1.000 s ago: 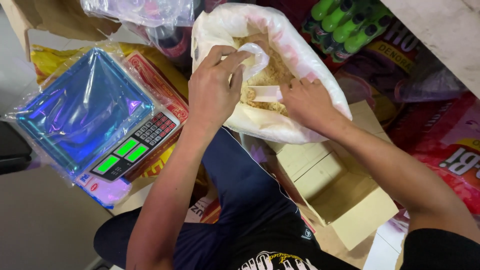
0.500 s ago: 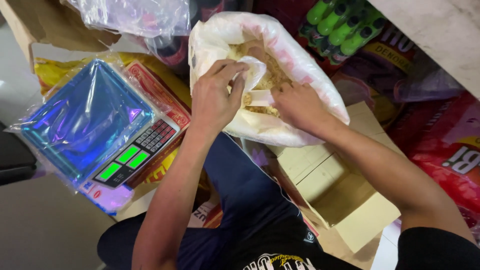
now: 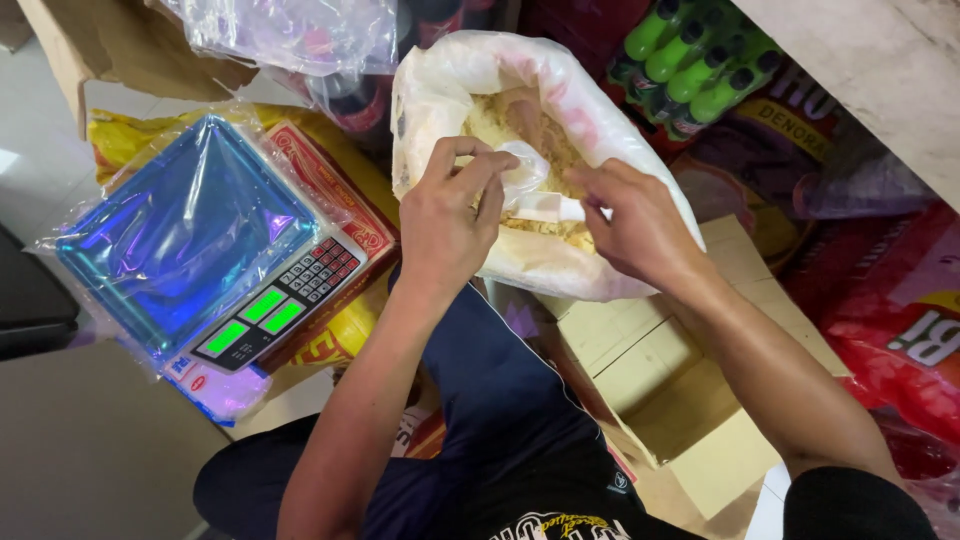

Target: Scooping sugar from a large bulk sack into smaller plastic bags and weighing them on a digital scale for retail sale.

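Filling step in hand: left hand (image 3: 445, 215) pinches a small clear bag (image 3: 520, 170) open inside the big white sack (image 3: 440, 90) while right hand (image 3: 635, 225) grips a white scoop (image 3: 545, 207) level at its mouth; tipping likely calls for a steady bag mouth.

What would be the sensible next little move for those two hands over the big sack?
Probably tip the white scoop in the right hand into the small clear bag held by the left hand, since both meet above the tan grain.
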